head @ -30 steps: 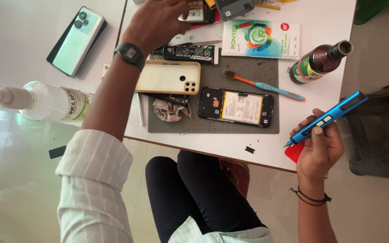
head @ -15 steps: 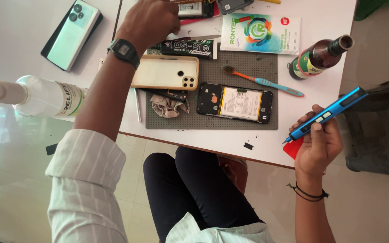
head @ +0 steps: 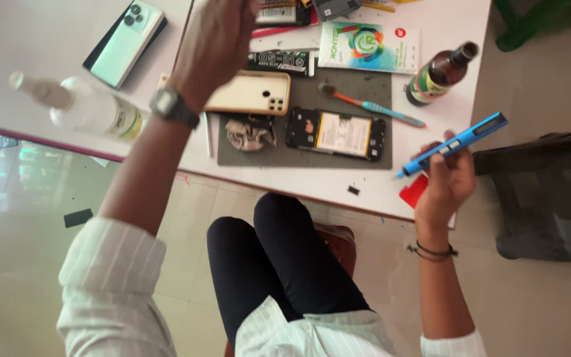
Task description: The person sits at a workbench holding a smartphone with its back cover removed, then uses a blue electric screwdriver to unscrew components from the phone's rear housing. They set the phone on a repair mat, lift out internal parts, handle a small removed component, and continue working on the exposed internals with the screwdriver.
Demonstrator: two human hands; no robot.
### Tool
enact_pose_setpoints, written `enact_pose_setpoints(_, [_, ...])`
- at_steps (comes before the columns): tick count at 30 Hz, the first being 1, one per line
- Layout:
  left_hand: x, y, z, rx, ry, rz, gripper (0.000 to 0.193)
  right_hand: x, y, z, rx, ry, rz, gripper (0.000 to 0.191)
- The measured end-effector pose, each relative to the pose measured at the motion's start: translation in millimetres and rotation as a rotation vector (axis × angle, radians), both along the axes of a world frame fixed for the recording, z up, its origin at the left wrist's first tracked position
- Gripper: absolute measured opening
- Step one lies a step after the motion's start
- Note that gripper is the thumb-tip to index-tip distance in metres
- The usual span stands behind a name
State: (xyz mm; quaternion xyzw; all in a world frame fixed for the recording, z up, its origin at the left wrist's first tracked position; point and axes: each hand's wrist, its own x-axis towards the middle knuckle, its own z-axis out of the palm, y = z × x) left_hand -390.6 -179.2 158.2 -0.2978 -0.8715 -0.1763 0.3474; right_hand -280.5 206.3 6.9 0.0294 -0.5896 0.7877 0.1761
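Blue electric screwdriver (head: 453,145) sat gripped in the right hand (head: 447,182) near the surface's (head: 371,188) front edge; left hand (head: 216,36) reached far, grip unclear; best steady the tip over the opened phone (head: 336,134).

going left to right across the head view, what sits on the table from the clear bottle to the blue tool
clear bottle → gold phone back → crumpled wipe → opened phone → orange-and-blue toothbrush → brown bottle → blue pen-shaped tool held in the right hand.
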Motion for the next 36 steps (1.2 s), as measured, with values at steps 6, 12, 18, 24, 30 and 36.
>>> enact_pose_setpoints(6, [168, 71, 5, 0.308, -0.238, -0.079, 0.013, 25, -1, 24, -0.026, 0.171, 0.109, 0.051])
enact_pose_setpoints(12, [336, 137, -20, 0.639, -0.326, -0.014, 0.013, 55, -6, 43, -0.047, 0.278, 0.146, 0.048])
enact_pose_setpoints(18, [384, 154, -80, 1.209, -0.461, -0.120, 0.007, 69, -20, 46, 0.034, 0.378, 0.146, 0.047])
enact_pose_setpoints(24, [369, 163, -114, 1.740, -0.729, -0.309, 0.016, 68, -18, 41, -0.023, 0.398, 0.087, 0.050])
enact_pose_setpoints(30, [329, 163, -118, 2.046, -0.941, -0.453, 0.021, 56, -17, 34, -0.002, 0.476, 0.038, 0.046])
enact_pose_setpoints(36, [254, 150, -130, 2.059, -1.041, -0.421, 0.024, 74, -31, 59, -0.023, 0.359, 0.104, 0.049])
